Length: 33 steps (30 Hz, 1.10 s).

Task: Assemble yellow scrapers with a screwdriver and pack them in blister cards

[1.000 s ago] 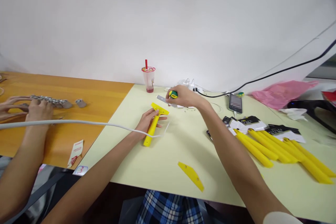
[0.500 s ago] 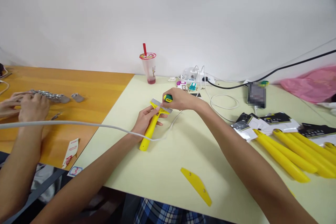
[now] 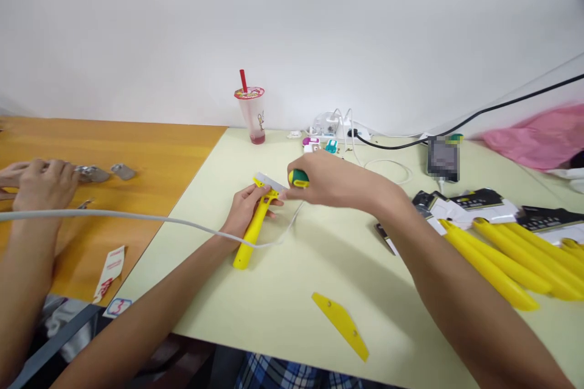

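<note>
My left hand [image 3: 245, 209] is closed round the neck of a yellow scraper [image 3: 252, 232], just below its head. A thin grey metal blade [image 3: 270, 182] lies across that head. In my right hand [image 3: 317, 177] is a screwdriver with a green and yellow handle [image 3: 298, 179], held over the right end of the blade. Its tip is hidden by my fingers, so I cannot tell whether it touches a screw. Nearer to me, a flat yellow plate with small holes [image 3: 341, 325] lies on the table.
Several yellow handles [image 3: 515, 255] and black-and-white packets [image 3: 479, 203] lie at right. A white cable [image 3: 150, 217] crosses in front of my left arm. At the back stand a cup with a red straw [image 3: 253, 115] and a power strip [image 3: 328, 127]. A co-worker's hands [image 3: 45, 185] are at left.
My right hand with the screwdriver has moved a little right and towards me, along the scraper head. The left hand keeps its hold on the scraper. The view has shifted slightly.
</note>
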{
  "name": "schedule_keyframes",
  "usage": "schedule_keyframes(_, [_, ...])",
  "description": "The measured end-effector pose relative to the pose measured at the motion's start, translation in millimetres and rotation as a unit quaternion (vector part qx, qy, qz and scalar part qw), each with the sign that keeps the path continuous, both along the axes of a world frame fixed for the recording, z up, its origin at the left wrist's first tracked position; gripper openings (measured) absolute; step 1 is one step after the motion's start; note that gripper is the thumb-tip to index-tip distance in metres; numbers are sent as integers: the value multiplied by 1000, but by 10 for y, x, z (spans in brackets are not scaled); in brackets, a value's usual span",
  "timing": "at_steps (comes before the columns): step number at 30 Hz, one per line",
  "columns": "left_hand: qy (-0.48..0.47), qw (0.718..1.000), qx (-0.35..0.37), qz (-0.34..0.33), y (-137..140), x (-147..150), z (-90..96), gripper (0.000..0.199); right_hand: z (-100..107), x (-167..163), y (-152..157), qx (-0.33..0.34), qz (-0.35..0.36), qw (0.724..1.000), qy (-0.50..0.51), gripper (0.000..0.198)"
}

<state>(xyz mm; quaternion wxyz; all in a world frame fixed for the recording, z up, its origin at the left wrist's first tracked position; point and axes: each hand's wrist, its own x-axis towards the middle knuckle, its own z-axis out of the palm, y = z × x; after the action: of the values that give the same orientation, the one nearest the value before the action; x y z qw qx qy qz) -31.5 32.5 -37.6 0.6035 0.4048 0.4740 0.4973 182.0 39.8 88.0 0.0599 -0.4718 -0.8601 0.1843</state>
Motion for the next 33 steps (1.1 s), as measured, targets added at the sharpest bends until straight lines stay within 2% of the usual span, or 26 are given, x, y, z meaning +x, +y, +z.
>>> schedule_keyframes(3, [-3,1000,1,9,3,-4,-8,28,-45,99,-493,-58,45,996,-51,42])
schedule_keyframes(5, [-3,1000,3,4,2,-5,-13,29,-199,150,-823,-117,61,985,-110,47])
schedule_keyframes(7, [-4,1000,6,-6,0,-4,-17,30,-389,197,-1086,-183,40,970,-154,48])
schedule_keyframes(10, [-13,1000,11,-13,1,-5,-22,28,-611,275,-1302,-213,-3,964,-161,34])
schedule_keyframes(13, [-16,1000,15,-13,4,-11,-37,27,-681,355,-1343,-217,-22,967,-132,19])
schedule_keyframes(16, [-16,1000,18,-13,3,-15,-54,28,-583,421,-1266,-210,-21,972,-103,17])
schedule_keyframes(20, [-28,999,12,-13,-2,-13,-45,27,-217,413,-942,-145,-60,986,-55,25])
schedule_keyframes(23, [-38,999,5,-18,-2,-17,-20,27,77,302,-544,-56,-56,994,73,31])
schedule_keyframes(25, [-43,999,0,-19,1,-24,-6,27,182,197,-260,-22,-55,986,155,29])
schedule_keyframes(28, [-48,999,-6,-22,9,-35,-5,27,150,34,102,-30,-86,958,273,30])
schedule_keyframes(33, [-54,998,-4,-31,23,-36,-45,28,-132,-115,398,-44,-133,918,371,30])
